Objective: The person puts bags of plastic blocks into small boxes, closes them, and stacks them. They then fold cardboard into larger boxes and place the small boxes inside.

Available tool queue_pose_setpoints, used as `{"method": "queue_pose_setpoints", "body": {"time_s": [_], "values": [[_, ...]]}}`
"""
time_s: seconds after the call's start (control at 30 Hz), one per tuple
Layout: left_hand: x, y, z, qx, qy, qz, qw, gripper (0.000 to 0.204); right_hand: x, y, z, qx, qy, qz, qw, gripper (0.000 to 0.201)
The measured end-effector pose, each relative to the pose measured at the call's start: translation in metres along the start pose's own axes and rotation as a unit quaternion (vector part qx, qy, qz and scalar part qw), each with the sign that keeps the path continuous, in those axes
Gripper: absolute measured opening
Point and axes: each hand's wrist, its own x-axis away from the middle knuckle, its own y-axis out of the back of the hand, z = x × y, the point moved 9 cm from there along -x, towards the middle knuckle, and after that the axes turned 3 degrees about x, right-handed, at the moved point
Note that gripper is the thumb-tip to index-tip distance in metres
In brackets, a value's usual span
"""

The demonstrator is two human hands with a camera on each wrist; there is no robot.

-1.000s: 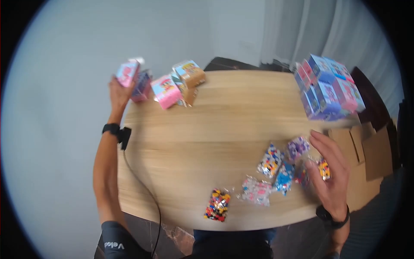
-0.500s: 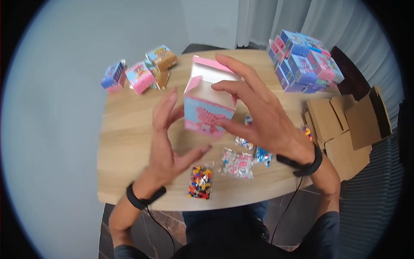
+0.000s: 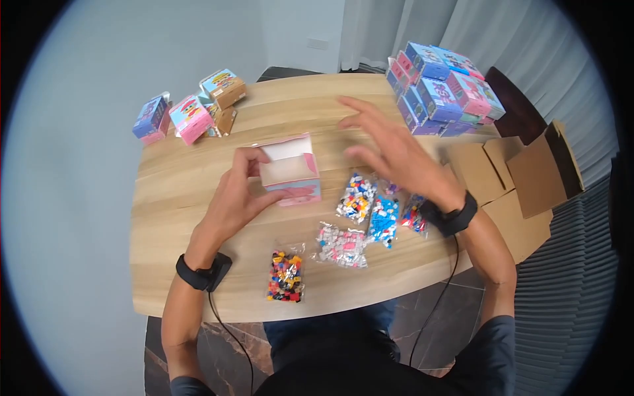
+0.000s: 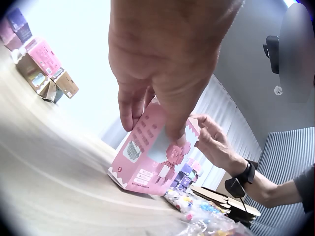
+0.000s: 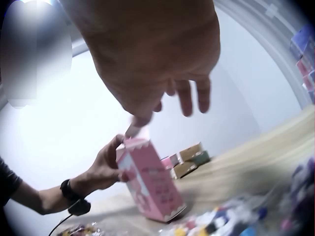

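Over at the far left, the small boxes are sitting bunched on the counter, well apart from the work. Coming rightward, the left hand is holding the pink box around its near left edge, its fingers clamped on the card: the thumb is pressing the picture face, the others are hooking over the mouth. The box is facing opening-up in front of the person, its lid flap standing at the back; whether its base is touching the wood I cannot tell. I'd be keeping that grip light, as thin card would probably crumple, and shifting those hooked fingers outside so they aren't narrowing the mouth. Nearer the person, the mixed-colour bag is lying alone; further right, the pink-and-white bag and the blue bag are lying close together. Above them the right hand is hovering beside the box, fingers spread apart and holding nothing.

As for writing, the small boxes are showing nothing I can make out. The pink box is carrying rows of print, a pale panel and a round corner mark, all too blurred for reading. On the right, the stacked boxes are bearing large lettering, equally unreadable from here.
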Motion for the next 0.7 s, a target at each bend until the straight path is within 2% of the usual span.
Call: {"method": "queue_pose_setpoints", "body": {"time_s": [0.03,0.07,0.1,0.17,0.3,0.37,0.4,0.47,0.5,0.53,0.57,0.63,0.67,0.7], "values": [[0.001,0.0,0.003,0.005,-0.005,-0.003,1.0,0.058,0.01,-0.004,-0.029,0.079,-0.061,0.095,0.991,0.047],[0.001,0.0,0.009,0.008,0.009,-0.001,1.0,0.06,0.026,-0.006,-0.059,0.155,-0.122,0.186,0.963,0.05],[0.001,-0.001,0.013,0.009,0.024,0.003,1.0,0.061,0.036,-0.002,-0.079,0.159,-0.124,0.185,0.962,0.05],[-0.003,-0.007,0.006,0.013,0.004,0.009,1.0,0.062,0.071,-0.033,-0.111,0.1,-0.151,0.382,0.906,0.053],[-0.002,-0.012,0.006,0.003,-0.026,0.001,1.0,0.064,0.076,-0.034,-0.104,0.128,-0.134,0.356,0.916,0.05],[-0.001,-0.011,0.001,0.006,-0.024,-0.012,1.0,0.064,0.066,-0.01,-0.105,0.161,-0.181,0.287,0.927,0.049],[-0.002,-0.014,0.002,0.012,-0.016,0.002,1.0,0.066,0.055,0.016,-0.092,0.143,-0.18,0.193,0.954,0.044],[-0.003,-0.015,-0.001,0.009,-0.008,0.015,1.0,0.069,0.022,0.052,-0.026,0.059,-0.094,0.064,0.992,0.043],[-0.005,-0.015,-0.002,0.007,-0.007,0.008,1.0,0.069,0.008,0.059,0.018,0.02,0.007,0.019,1.0,0.043],[-0.007,-0.017,-0.004,0.013,-0.01,0.016,1.0,0.068,0.0,0.055,0.051,-0.034,0.03,0.034,0.998,0.042],[-0.008,-0.02,-0.005,0.02,-0.013,0.028,0.999,0.067,-0.012,0.042,0.064,-0.036,0.03,0.033,0.998,0.042],[-0.01,-0.022,-0.007,0.043,-0.013,0.038,0.998,0.068,-0.025,0.019,0.096,-0.128,0.085,0.052,0.987,0.041],[-0.009,-0.024,-0.008,0.067,-0.013,0.045,0.997,0.069,-0.033,0.015,0.096,-0.13,0.081,0.052,0.987,0.041],[-0.008,-0.025,-0.011,0.068,-0.013,0.045,0.997,0.069,-0.046,-0.007,0.081,-0.093,0.016,0.171,0.981,0.043]]}}
